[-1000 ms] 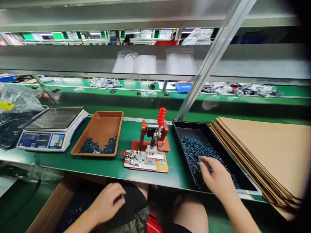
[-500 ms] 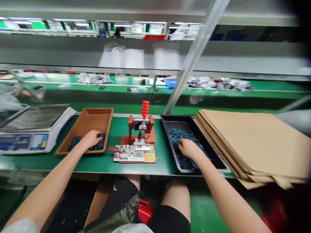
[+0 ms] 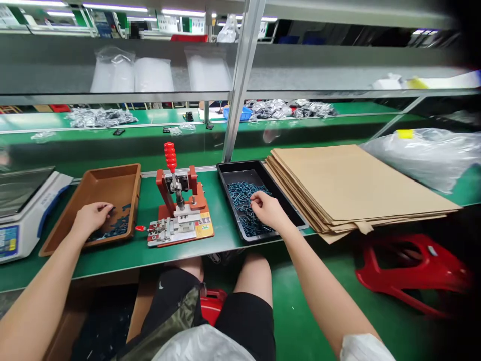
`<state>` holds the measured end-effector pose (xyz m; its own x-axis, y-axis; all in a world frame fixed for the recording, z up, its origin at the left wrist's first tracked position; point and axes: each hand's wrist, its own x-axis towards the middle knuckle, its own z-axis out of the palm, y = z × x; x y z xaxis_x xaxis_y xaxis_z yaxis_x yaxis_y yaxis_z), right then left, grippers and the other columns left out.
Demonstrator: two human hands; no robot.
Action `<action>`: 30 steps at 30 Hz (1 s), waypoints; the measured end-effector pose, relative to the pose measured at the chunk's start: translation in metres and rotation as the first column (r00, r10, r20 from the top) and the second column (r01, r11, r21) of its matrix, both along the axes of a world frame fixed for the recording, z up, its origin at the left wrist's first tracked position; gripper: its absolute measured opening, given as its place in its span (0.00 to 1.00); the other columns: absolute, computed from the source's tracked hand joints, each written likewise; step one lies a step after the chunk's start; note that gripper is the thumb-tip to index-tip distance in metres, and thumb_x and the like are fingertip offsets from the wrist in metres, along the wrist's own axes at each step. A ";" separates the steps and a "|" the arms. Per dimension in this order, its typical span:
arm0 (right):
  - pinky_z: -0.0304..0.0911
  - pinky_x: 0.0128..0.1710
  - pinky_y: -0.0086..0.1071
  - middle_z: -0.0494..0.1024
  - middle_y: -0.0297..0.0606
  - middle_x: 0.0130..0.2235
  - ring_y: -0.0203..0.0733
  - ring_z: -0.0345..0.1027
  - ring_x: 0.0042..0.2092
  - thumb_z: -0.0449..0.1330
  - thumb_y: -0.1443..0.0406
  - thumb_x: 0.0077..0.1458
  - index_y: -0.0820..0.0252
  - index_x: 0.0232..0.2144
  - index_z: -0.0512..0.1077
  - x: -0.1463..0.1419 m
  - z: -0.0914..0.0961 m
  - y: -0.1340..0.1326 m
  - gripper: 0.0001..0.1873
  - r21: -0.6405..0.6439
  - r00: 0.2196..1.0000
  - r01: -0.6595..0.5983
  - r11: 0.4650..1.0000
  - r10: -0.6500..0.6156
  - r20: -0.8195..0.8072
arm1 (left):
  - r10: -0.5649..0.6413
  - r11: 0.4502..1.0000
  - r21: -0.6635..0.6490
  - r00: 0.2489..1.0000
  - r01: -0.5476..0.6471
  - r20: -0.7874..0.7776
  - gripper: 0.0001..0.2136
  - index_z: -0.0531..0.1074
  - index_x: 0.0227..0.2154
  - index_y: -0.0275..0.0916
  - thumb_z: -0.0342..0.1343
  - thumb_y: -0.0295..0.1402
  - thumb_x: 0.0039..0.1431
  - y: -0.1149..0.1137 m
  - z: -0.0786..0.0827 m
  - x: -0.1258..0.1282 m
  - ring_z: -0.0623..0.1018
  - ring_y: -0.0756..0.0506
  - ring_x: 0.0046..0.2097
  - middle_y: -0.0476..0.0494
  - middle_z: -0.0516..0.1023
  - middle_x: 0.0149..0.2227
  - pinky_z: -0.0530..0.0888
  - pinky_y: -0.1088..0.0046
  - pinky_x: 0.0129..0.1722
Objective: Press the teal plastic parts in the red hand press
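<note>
My left hand (image 3: 91, 218) hovers over the brown tray (image 3: 108, 176), its thumb and fingers pinched together. Whatever that pinch holds is too small to make out. Small flat dark pieces (image 3: 119, 225) lie in the front part of this tray. My right hand (image 3: 267, 208) is above the black tray (image 3: 246, 172), fingertips closed together; what they grip, if anything, is hidden. Many thin blue-black pin-like parts (image 3: 240, 193) are heaped beneath it. Between the trays stands a toggle clamp fixture (image 3: 180, 210) with a red upright handle (image 3: 170, 157).
A weighing scale (image 3: 28, 210) stands at the left. Brown cardboard sheets (image 3: 356, 185) are stacked right of the black tray, with a clear plastic bag (image 3: 424, 150) beyond. A metal post (image 3: 240, 85) rises behind the black tray. A red stool (image 3: 409, 265) is at lower right.
The view has turned to the right, so the bench things appear further left. Both hands remain at their trays, and my left fingers have risen a little from the dark pieces.
</note>
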<state>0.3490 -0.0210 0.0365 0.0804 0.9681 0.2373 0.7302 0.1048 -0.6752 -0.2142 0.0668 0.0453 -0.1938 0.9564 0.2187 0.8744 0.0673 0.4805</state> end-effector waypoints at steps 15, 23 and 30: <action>0.61 0.25 0.28 0.70 0.30 0.28 0.34 0.65 0.25 0.50 0.67 0.59 0.55 0.34 0.64 -0.174 -0.056 -0.067 0.04 -0.027 0.616 -0.297 0.955 0.169 -0.770 | 0.020 0.932 -0.082 0.173 0.354 0.985 0.19 0.72 0.50 0.39 0.62 0.41 0.58 -0.138 0.004 0.193 0.63 0.55 0.23 0.53 0.65 0.27 0.59 0.79 0.23; 0.64 0.35 0.31 0.73 0.35 0.34 0.37 0.66 0.34 0.60 0.64 0.58 0.57 0.38 0.77 -0.183 -0.058 -0.087 0.07 0.078 0.686 -0.401 0.913 0.356 -0.635 | 0.398 0.672 -0.231 -0.081 0.704 0.914 0.19 0.72 0.48 0.38 0.66 0.39 0.57 -0.176 -0.031 0.222 0.57 0.60 0.20 0.56 0.60 0.25 0.50 0.82 0.21; 0.66 0.43 0.36 0.78 0.37 0.35 0.41 0.71 0.39 0.63 0.58 0.58 0.58 0.32 0.76 -0.179 -0.066 -0.073 0.10 0.104 0.560 -0.488 0.867 0.402 -0.724 | 0.377 0.625 -0.239 -0.018 0.743 0.926 0.17 0.72 0.45 0.38 0.64 0.43 0.58 -0.169 -0.032 0.213 0.56 0.60 0.20 0.56 0.60 0.25 0.52 0.81 0.21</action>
